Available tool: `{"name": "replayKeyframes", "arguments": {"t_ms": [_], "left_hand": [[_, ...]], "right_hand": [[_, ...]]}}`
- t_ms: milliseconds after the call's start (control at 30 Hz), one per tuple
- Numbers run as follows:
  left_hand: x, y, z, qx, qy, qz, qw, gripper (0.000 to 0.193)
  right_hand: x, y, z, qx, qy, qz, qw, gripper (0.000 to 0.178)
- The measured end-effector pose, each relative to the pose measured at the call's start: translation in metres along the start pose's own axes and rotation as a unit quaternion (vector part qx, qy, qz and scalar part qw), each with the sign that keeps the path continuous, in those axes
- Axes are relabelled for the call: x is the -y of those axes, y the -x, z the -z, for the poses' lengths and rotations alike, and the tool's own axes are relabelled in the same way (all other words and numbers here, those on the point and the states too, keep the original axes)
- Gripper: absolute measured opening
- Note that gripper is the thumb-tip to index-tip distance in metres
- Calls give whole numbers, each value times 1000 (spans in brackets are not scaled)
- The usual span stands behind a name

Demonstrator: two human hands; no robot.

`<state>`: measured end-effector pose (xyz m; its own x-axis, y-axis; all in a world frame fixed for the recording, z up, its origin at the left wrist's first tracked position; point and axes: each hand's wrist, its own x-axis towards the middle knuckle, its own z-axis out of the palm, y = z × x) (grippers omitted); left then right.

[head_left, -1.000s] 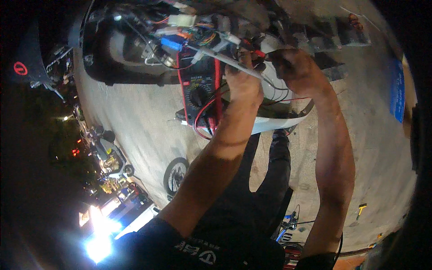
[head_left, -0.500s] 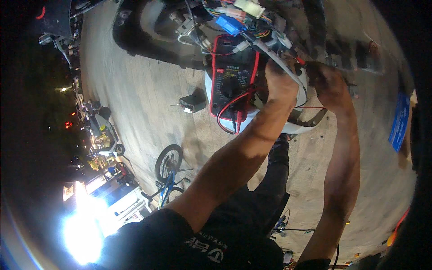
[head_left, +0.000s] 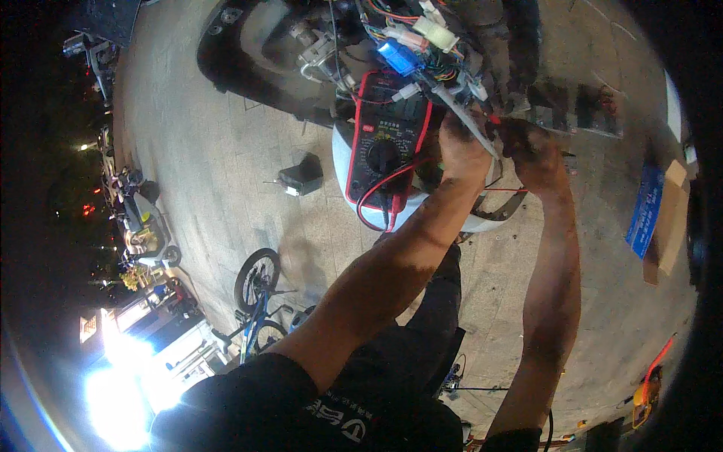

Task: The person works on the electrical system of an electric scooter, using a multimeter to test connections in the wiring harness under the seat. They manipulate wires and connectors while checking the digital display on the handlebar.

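My left hand (head_left: 465, 154) is closed beside a bundle of wires; its fingertips are hidden, and a grey sleeved cable (head_left: 468, 122) passes across it. Close by on the right, my right hand (head_left: 536, 157) is closed on what looks like a red test probe (head_left: 495, 119), its tip pointing at the wires. A thin red lead (head_left: 503, 190) runs toward that hand. Left of my hands, a black multimeter with a red edge (head_left: 383, 154) rests on a white curved body panel (head_left: 341, 162). Above lie a blue connector (head_left: 399, 57) and a cream connector (head_left: 436, 35) on coloured wires.
A small black box-shaped part (head_left: 301, 177) lies on the paved ground to the left. Farther off are a bicycle (head_left: 258, 280), a parked scooter (head_left: 143, 222) and a glaring light (head_left: 120, 399). A blue and brown carton (head_left: 652, 218) lies at the right.
The view has shifted, so the multimeter and wires sit slightly lower and more of the carton shows. Both hands keep nearly the same place at the wires.
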<state>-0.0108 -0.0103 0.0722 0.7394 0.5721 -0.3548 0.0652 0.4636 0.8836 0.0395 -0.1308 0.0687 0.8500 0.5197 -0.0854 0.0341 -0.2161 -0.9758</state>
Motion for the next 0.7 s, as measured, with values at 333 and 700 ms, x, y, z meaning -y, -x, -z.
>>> {"name": "replayKeyframes", "arguments": {"t_ms": [333,700], "left_hand": [[-8,3,-6,-17,13,16,1000,9],[-3,1,2,-6,-21,-13,1000,14]], "right_hand": [[4,0,1,-1,34,-31,999,13],[6,2,2,19,32,-15,999,14]]}}
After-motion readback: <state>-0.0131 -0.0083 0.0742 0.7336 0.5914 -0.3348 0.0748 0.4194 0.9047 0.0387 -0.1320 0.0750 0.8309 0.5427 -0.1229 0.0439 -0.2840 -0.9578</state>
